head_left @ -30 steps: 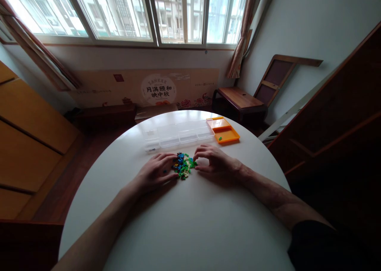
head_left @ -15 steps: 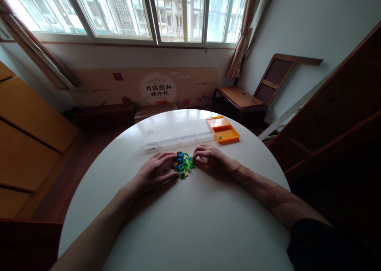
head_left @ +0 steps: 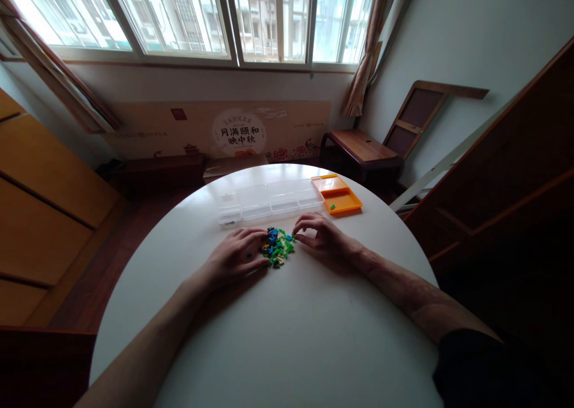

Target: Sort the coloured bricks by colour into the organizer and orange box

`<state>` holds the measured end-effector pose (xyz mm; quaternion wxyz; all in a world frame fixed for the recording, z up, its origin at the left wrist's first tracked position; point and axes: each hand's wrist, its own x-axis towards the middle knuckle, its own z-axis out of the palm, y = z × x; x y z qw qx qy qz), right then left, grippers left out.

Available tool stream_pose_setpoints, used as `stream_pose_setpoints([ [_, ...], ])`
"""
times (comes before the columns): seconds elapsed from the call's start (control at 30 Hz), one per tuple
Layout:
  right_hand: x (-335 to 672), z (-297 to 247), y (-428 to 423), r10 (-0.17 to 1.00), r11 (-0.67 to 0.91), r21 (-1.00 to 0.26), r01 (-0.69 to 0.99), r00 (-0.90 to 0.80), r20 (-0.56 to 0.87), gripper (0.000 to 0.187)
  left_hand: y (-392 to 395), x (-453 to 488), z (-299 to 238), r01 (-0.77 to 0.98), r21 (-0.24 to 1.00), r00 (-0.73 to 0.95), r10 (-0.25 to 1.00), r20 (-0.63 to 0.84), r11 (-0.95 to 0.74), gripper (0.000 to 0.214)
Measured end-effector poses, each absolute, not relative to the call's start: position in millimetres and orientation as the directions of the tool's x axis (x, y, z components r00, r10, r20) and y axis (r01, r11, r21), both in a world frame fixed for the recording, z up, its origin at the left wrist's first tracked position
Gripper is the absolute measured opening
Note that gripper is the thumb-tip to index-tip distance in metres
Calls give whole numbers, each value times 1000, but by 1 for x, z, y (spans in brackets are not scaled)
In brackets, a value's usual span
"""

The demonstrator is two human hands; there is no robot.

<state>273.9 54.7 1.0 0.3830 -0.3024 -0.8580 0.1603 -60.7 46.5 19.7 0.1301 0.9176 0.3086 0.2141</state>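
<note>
A small pile of toy building bricks [head_left: 278,249], green, blue, cream, black and yellow, lies on the white round table [head_left: 287,336]. My left hand [head_left: 237,253] curves around the pile's left side, thumb and fingers apart, with nothing gripped. One loose blue brick [head_left: 249,255] rests between its thumb and index finger. At the pile's upper right edge, my right hand [head_left: 317,231] has thumb and index finger pinched together. A bit of green shows at those fingertips, apparently a small green brick [head_left: 293,238].
Behind the pile lies a clear plastic compartment box [head_left: 270,207]. An orange divided tray [head_left: 354,207] adjoins its right end, holding one green brick [head_left: 332,207]. Beyond the table stand a wooden chair [head_left: 363,145] and a long printed cardboard panel [head_left: 147,118].
My right hand has lifted slightly up and to the right from the pile's edge, fingertips pinched. My left hand stays in place beside the bricks.
</note>
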Motion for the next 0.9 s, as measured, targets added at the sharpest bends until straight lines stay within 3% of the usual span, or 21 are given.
stream_pose_setpoints([
  [0.53,276,-6,59,714,701,-544,462,-443,543,4,48,-63,15,507,374,711,622,328,-776,62],
  [0.9,281,0,60,763,637,-600,485,-284,580,9,49,-63,14,511,357,715,618,327,-782,60],
])
